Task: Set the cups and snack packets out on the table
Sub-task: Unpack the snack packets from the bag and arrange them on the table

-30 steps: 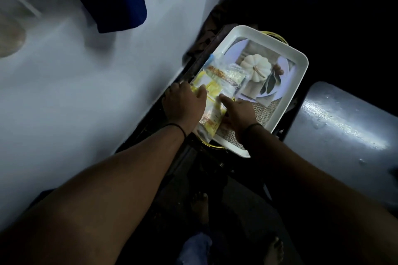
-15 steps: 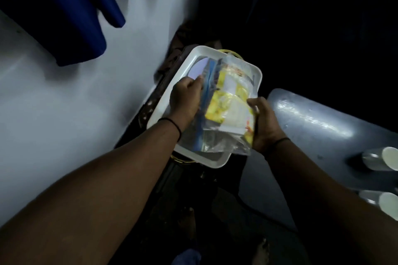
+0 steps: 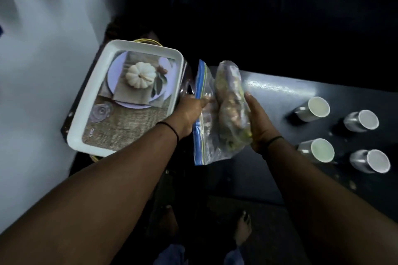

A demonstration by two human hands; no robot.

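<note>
Between the tray (image 3: 86,101) and the dark table (image 3: 280,101), we hold the bundle of snack packets (image 3: 228,101) up in the air, clear of both surfaces. Our left hand (image 3: 189,112) pinches the clear zip bags near their blue-striped seal edge, fingers curled onto the plastic, while our right hand (image 3: 257,122) cups the bulging side of the bundle with the fingers wrapped behind it. We judge the packets light but floppy and slick: thin film that sags and slides, with loose contents that could crush under a hard squeeze, so a supporting palm beneath the fullest part, plus a pinch at the stiffer seal strip, seems the safest hold. Four cups (image 3: 312,109) already stand on the table to the right, well apart from the bundle. The tray shows only its printed pumpkin picture. Much is hard to read here: the room is dim, motion blur smears the bags, and we cannot tell how many packets there are or what they contain. Our right fingertips are hidden behind the plastic, and the table's far edge fades into darkness.
</note>
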